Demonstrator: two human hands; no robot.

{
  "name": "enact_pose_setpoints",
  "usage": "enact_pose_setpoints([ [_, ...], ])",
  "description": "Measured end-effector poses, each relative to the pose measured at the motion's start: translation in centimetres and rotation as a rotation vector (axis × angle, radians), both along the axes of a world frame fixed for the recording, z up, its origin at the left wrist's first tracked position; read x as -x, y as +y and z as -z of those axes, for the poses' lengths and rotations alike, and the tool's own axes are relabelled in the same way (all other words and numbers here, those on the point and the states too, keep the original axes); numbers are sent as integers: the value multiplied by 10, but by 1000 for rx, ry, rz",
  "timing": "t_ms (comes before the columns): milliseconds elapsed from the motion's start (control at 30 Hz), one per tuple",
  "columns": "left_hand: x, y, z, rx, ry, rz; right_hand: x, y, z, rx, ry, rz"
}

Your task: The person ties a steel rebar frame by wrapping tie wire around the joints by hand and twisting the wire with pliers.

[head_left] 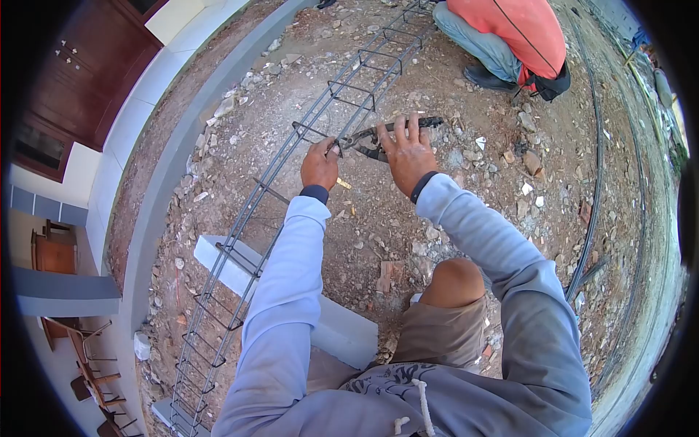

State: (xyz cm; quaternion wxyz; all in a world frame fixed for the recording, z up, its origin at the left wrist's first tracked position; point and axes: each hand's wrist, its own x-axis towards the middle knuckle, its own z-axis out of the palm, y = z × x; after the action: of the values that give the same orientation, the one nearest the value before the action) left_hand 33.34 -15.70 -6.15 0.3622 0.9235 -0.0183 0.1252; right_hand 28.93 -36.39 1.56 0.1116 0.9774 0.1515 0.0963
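Observation:
A long rebar cage point(255, 197), made of thin steel bars with several stirrups, runs diagonally up the view. Beside its right edge, my left hand point(319, 166) is closed, fingertips pinched at the jaws of a pair of pliers point(361, 136); whatever lies between those fingertips is too small to make out. My right hand point(409, 154) grips the pliers by their dark handles, which stand spread apart. The tool's jaws point left toward the cage. Part of the handles is hidden under my right fingers.
A pale block point(342, 331) lies under the cage near my knee. Another person in a red shirt point(520, 33) squats at the top right. Rubble and stones point(531, 164) cover the ground. Dark cables point(597, 175) run along the right, and a low grey kerb point(156, 189) along the left.

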Motion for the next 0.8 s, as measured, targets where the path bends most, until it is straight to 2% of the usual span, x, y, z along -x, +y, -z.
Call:
enact_pose_setpoints([
  [300, 1, -2, -6, 68, 47, -31, -8, 5, 1, 64, -152, -85],
  [567, 0, 1, -3, 172, 89, -27, -6, 10, -5, 99, -159, -139],
  [800, 2, 1, 0, 155, 76, -39, -7, 11, -9, 185, -148, -155],
])
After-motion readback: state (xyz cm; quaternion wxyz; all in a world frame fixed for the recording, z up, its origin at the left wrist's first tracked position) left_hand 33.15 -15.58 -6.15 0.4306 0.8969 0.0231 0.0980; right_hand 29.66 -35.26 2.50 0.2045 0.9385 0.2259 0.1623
